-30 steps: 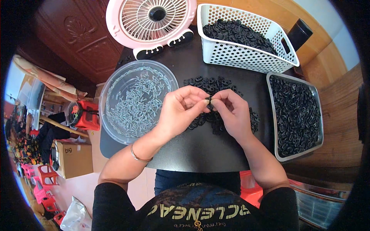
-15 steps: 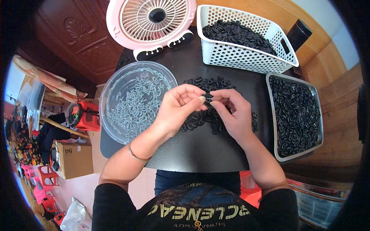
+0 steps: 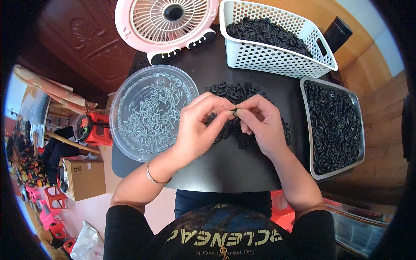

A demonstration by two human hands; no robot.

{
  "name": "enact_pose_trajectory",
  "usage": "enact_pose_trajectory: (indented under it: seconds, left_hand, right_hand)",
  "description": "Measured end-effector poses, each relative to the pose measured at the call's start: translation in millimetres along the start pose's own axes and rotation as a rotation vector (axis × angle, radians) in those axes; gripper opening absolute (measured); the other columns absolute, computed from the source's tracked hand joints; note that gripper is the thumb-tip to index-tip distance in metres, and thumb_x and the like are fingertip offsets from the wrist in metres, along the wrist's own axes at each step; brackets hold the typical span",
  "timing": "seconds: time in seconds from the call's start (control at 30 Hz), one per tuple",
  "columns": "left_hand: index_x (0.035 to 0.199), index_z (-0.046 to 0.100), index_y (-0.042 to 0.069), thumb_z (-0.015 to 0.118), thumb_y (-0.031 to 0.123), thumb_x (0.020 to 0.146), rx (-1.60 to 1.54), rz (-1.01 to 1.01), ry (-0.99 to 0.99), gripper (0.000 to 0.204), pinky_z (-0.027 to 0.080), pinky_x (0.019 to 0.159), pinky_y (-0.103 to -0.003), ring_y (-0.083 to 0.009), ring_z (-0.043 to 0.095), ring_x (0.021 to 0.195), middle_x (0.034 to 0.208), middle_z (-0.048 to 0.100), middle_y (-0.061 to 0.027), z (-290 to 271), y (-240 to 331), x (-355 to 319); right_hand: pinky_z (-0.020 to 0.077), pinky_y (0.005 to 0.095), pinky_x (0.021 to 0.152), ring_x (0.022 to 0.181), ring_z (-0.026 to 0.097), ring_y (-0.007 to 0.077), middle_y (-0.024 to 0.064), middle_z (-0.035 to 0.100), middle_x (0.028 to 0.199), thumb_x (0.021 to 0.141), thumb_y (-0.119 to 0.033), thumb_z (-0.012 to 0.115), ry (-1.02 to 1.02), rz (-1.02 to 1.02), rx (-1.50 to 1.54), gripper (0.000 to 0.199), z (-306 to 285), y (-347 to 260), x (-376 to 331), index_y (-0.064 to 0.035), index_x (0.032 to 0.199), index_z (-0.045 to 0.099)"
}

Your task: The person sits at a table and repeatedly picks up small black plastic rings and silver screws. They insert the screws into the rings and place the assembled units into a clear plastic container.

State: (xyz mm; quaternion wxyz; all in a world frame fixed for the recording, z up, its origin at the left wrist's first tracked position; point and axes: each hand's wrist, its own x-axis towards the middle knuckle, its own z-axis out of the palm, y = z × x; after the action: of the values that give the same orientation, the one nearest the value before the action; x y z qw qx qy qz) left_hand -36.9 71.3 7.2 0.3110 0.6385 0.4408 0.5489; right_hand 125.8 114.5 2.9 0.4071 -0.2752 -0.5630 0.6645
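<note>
Both hands meet over the middle of the dark table (image 3: 242,173), thumbs and forefingers pinched on one small black piece (image 3: 235,112). My left hand (image 3: 201,119) grips its left side and my right hand (image 3: 260,121) its right. Most of the piece is hidden by the fingertips. Beneath and behind the hands lies a loose pile of small black plastic pieces with holes (image 3: 236,91). Just left of my left hand stands a round clear tub (image 3: 115,125) holding many short, thin silvery-grey pins (image 3: 151,117).
A white perforated basket (image 3: 277,63) of black pieces stands at the back right. Right of my right hand is a grey-rimmed tray (image 3: 307,130) full of black pieces. A pink fan (image 3: 123,26) stands at the back left. Red stools (image 3: 99,130) and a cardboard box (image 3: 89,180) are off to the left.
The hands have closed tighter together around the black piece, covering more of it. The piece now shows as a thin edge between the fingertips. The whole view has shifted slightly.
</note>
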Motion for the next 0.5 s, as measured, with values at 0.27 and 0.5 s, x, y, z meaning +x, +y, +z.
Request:
enact_pose_trajectory:
  seconds: [0.27, 0.5]
  left_hand:
    - [0.094, 0.052, -0.002, 0.054, -0.002, 0.083, -0.458, -0.259, 0.024, 0.011, 0.050, 0.070, -0.022, -0.0104, 0.059, 0.077, 0.084, 0.059, -0.0057, -0.8, -1.9, 1.3]
    - [0.093, 0.053, -0.002, 0.054, -0.004, 0.083, -0.469, -0.268, 0.023, 0.010, 0.050, 0.072, -0.023, -0.0105, 0.060, 0.077, 0.084, 0.059, -0.0060, 0.1, -0.1, 0.6]
  right_hand:
    - [0.0439, 0.0165, 0.053, 0.059, 0.053, 0.0033, 0.0021, 0.060, 0.079, 0.080, -0.004, 0.060, 0.080, -0.157, -0.247, 0.017, 4.9, 1.8, -1.2, -0.0022, 0.097, 0.059]
    - [0.0438, 0.0167, 0.052, 0.059, 0.052, 0.0028, 0.0020, 0.060, 0.077, 0.080, -0.004, 0.060, 0.111, -0.172, -0.251, 0.016, 4.6, -0.5, -2.3, -0.0023, 0.096, 0.059]
